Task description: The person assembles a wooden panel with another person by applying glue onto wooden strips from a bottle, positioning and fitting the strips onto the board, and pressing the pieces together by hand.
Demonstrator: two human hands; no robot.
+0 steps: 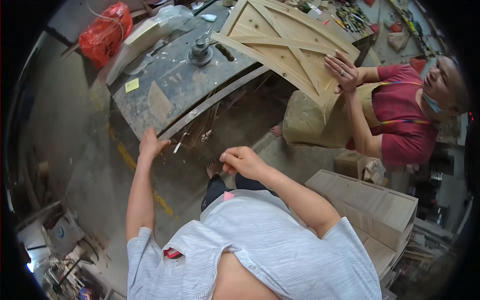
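My left hand [151, 144] rests at the near corner of the grey metal-topped table [185, 95], thumb and fingers apart. A short white stick [180, 142], like a cigarette, shows by its fingertips; whether the hand holds it is unclear. In front of my body, my right hand [244, 162] hangs in the air, loosely closed, with nothing visible in it. A wooden panel [260, 27] with crossed braces lies tilted over the table's right side. Another person's hand [343, 72] lies on its near right end.
The person [407, 107], in a red shirt and tan apron, stands at the right. On the table are a round metal fitting [200, 52] and a yellow note [132, 85]. A red plastic bag [106, 34] is at the far left. A wooden cabinet [365, 202] stands to my right.
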